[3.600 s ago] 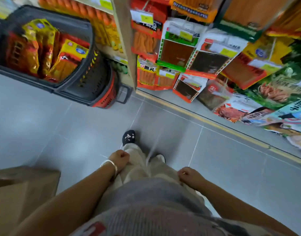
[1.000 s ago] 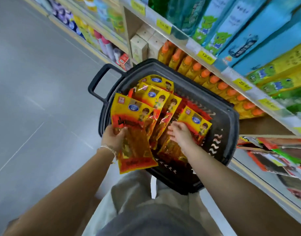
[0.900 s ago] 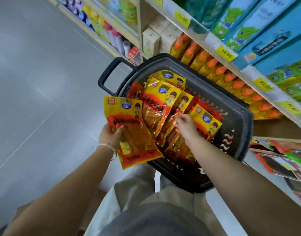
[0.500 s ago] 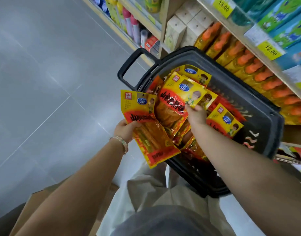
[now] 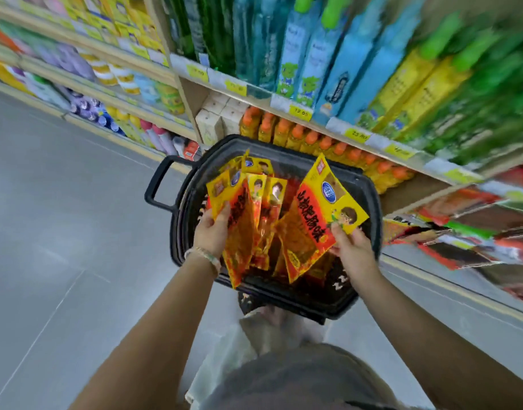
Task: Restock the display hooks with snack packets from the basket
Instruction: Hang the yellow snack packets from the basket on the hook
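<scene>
A person leans over a black plastic shopping basket (image 5: pixel 371 202), with grey tiled floor (image 5: pixel 62 232) to its left. The left hand (image 5: pixel 213 232) grips a fanned bunch of yellow-and-red snack packets (image 5: pixel 242 229) over the basket's left side. The right hand (image 5: pixel 353 247) pinches a single tilted yellow-and-red packet (image 5: pixel 319 211) by its edge over the right side. Beyond the basket, orange-capped bottles (image 5: pixel 310 140) line a low shelf. At the far right hang blurred display packets (image 5: pixel 461 241).

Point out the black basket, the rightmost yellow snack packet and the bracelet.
Black basket (image 5: pixel 154 182): head view, its handle.
Rightmost yellow snack packet (image 5: pixel 312 217): head view, red band.
Bracelet (image 5: pixel 204 253): head view, beads across wrist.
</scene>
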Demonstrator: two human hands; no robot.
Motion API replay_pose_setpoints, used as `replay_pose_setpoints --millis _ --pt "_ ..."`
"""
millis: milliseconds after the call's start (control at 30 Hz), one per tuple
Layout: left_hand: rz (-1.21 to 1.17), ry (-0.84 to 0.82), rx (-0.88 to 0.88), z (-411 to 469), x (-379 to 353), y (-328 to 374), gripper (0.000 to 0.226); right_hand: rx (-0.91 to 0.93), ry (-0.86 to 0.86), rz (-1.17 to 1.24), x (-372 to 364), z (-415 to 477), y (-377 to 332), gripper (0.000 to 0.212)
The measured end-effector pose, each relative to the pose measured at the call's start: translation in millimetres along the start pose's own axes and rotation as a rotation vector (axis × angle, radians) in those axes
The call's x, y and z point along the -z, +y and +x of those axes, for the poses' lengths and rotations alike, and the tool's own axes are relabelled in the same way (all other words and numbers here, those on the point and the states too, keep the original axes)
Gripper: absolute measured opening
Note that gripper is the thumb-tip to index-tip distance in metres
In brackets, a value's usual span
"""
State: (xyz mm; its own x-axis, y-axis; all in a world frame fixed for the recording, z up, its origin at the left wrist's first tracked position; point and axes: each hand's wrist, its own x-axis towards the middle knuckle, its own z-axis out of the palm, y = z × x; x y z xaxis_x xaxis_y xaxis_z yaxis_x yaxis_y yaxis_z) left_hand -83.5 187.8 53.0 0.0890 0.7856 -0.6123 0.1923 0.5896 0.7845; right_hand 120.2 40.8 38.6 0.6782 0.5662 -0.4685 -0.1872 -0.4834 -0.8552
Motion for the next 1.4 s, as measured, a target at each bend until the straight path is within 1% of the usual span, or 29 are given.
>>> replay_pose_setpoints --millis 33,67,133,200,267,333,400,467,533,667,767,867,933,1000,1067,1133,1200,1233,1300,1400 --pt "0.04 0.007 -0.031 -9.6 -14.6 3.2 0.046 0.064 0.029 0.007 15.8 -8.5 -1.7 0.009" --pt "0.083 0.022 -0.068 -22.0 -29.5 5.9 0.049 0.119 0.067 0.017 33.2 -17.3 -1.6 0.012" --pt "0.153 0.024 -0.146 -52.5 -58.6 9.2 0.046 0.17 0.167 0.045 73.0 -37.3 3.3 0.016" --pt "0.162 -0.01 -0.23 -84.7 -87.2 7.7 0.043 0.181 0.287 0.088 119.3 -59.7 10.0 0.026" --pt "0.197 -0.048 -0.301 -119.8 -117.1 3.0 0.046 0.212 0.354 0.142 169.4 -86.6 17.4 0.022" --pt "0.247 -0.085 -0.346 -155.7 -148.7 -3.6 0.049 0.278 0.375 0.174 216.7 -115.7 25.0 0.018" --pt "0.251 -0.193 -0.424 -187.9 -183.5 -14.0 0.036 0.307 0.424 0.132 259.7 -142.1 35.8 0.019" --pt "0.288 -0.334 -0.498 -215.3 -218.5 -27.6 0.014 0.297 0.456 0.091 297.5 -165.8 49.4 0.02" --pt "0.34 -0.457 -0.581 -238.8 -253.3 -41.5 0.008 0.278 0.505 0.056 330.2 -185.9 63.7 0.018" --pt "0.393 -0.622 -0.637 -288.9 -317.1 -64.8 0.006 0.207 0.663 0.149 394.6 -217.6 88.8 0.019" --pt "0.436 -0.696 -0.683 -319.9 -358.6 -66.9 0.022 0.194 0.817 0.17 447.8 -230.4 98.9 0.02" --pt "0.457 -0.735 -0.734 -344.8 -405.8 -51.4 0.027 0.224 0.921 0.126 502.5 -231.8 96.2 0.022" --pt "0.423 -0.76 -0.802 -360.9 -443.2 -35.7 0.029 0.272 0.965 0.086 539.8 -227.2 86.7 0.024" --pt "0.381 -0.779 -0.88 -381.0 -479.7 -16.7 0.035 0.358 1.021 0.036 576.5 -219.9 67.1 0.025" --pt "0.328 -0.761 -0.957 -401.9 -514.8 4.4 0.041 0.438 1.064 -0.012 614.2 -210.4 41.5 0.027" --pt "0.277 -0.738 -1.027 -419.2 -548.6 26.9 0.042 0.489 1.101 -0.052 652.7 -199.3 14.8 0.034" --pt "0.266 -0.722 -1.095 -434.2 -581.9 50.7 0.044 0.539 1.105 -0.059 690.9 -188.2 -14.3 0.038" --pt "0.273 -0.71 -1.114 -440.6 -598.2 62.4 0.045 0.56 1.101 -0.057 708.8 -182.7 -29.8 0.037" --pt "0.239 -0.723 -1.145 -450.1 -629.8 84.3 0.049 0.609 1.107 -0.044 741.0 -172.0 -60.8 0.025" --pt "0.124 -0.778 -1.181 -467.9 -665.6 113.3 0.052 0.694 1.111 0.002 782.8 -156.9 -102.4 0.021"
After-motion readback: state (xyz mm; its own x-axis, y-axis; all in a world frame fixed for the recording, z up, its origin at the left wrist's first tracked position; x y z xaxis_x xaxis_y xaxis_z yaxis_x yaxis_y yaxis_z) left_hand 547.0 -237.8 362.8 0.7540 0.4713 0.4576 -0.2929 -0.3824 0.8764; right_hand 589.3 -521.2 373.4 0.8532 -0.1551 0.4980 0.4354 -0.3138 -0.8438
